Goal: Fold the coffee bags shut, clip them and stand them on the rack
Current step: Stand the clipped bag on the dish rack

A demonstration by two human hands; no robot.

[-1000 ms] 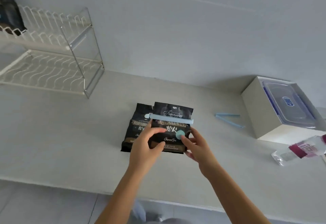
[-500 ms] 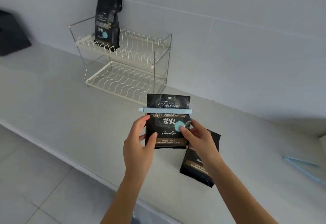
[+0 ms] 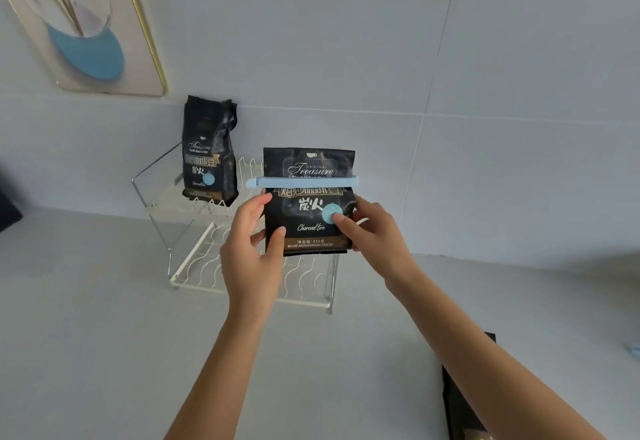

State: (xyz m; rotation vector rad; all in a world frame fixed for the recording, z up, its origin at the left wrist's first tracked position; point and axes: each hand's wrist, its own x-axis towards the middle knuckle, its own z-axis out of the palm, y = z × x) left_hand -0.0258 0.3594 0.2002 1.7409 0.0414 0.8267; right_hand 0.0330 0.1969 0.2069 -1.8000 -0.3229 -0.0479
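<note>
Head view: black coffee bag (image 3: 309, 218) held upright in mid-air, in front of the rack (image 3: 194, 231), label facing the camera; left hand (image 3: 251, 252) gripping its lower left edge, thumb on the front near the bottom corner, fingers curled behind; right hand (image 3: 372, 231) gripping the right edge, thumb pressed on the front just below the pale blue round sticker, fingers out of sight behind the bag; top of the bag flattened and pinched under a light blue clip (image 3: 302, 182) lying level across the full width, its tapered end sticking out past the left edge; bottom of the bag clear of the wire, level with the rack's upper tier, contact with the rack not discernible; two-tier white wire rack standing on the pale worktop (image 3: 104, 335) against the tiled wall (image 3: 485, 93); second bag (image 3: 210, 152) standing upright on the upper tier at the left, top crumpled and leaning towards the wall, no telling whether clipped; third bag (image 3: 464, 401) lying flat on the worktop at lower right, partly hidden by the right forearm and cut off by the frame edge; sliver of something light blue (image 3: 634, 349) at the far right edge, too little showing to name; gold-framed picture (image 3: 86, 24) hanging on the wall at upper left; dark object (image 3: 7, 207) at the left edge, unidentifiable.
</note>
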